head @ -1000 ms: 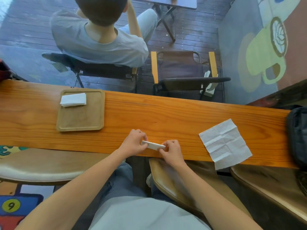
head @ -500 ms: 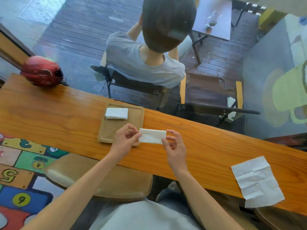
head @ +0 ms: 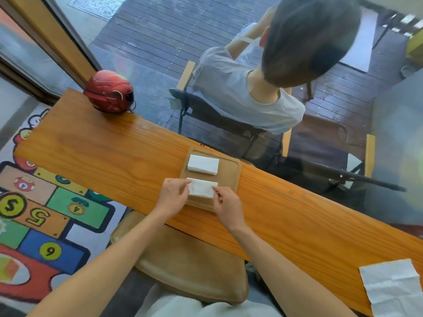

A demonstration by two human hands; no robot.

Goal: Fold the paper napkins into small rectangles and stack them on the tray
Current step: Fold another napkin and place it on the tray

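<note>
A wooden tray (head: 230, 177) lies on the long wooden counter (head: 114, 156). A folded white napkin (head: 203, 164) rests at the tray's far end. A second folded napkin (head: 202, 189) is over the tray's near half, pinched at its left end by my left hand (head: 172, 197) and at its right end by my right hand (head: 227, 205). I cannot tell if it touches the tray. An unfolded, creased white napkin (head: 392, 286) lies flat on the counter at the far right.
A red helmet (head: 109, 92) sits at the counter's far left end. Behind glass, a person in a grey shirt (head: 247, 92) sits on a chair facing away. A tan stool (head: 190, 259) stands below the counter between my arms.
Both hands lifted the folded napkin from the counter's near edge and carried it left over the tray's near half. The view swung left, bringing the helmet into sight.
</note>
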